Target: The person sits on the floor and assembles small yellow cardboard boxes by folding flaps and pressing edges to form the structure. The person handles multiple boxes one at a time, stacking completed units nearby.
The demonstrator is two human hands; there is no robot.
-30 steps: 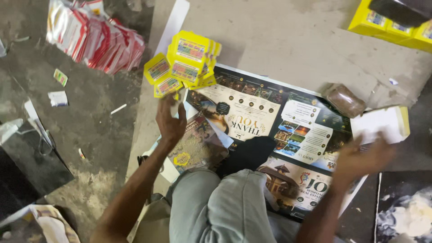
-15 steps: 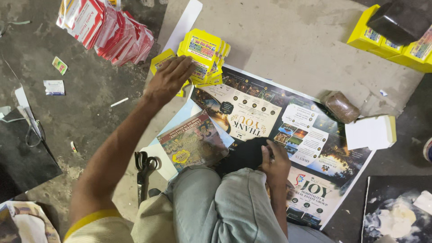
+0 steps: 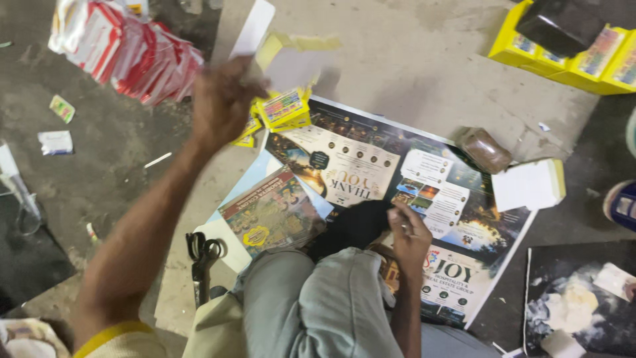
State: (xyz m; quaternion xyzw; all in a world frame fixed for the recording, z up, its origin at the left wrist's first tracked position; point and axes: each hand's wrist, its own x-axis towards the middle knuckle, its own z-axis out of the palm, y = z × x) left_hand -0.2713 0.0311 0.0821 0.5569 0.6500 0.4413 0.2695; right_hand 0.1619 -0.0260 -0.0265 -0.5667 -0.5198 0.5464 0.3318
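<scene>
The light on my work spot is soft and flat, falling from above, with no sharp shadows. The pale concrete floor (image 3: 424,59) ahead of me shows bright, almost washed out, while the ground far to my left sinks into dim grey. My left hand (image 3: 222,99) is smeared by motion blur, and so is the yellow flap (image 3: 298,46) above it. My right hand (image 3: 409,232) looks sharper. The glossy poster (image 3: 464,219) carries a faint sheen. The yellow boxes (image 3: 576,56) at the upper corner look soft, and the edges bend slightly.
</scene>
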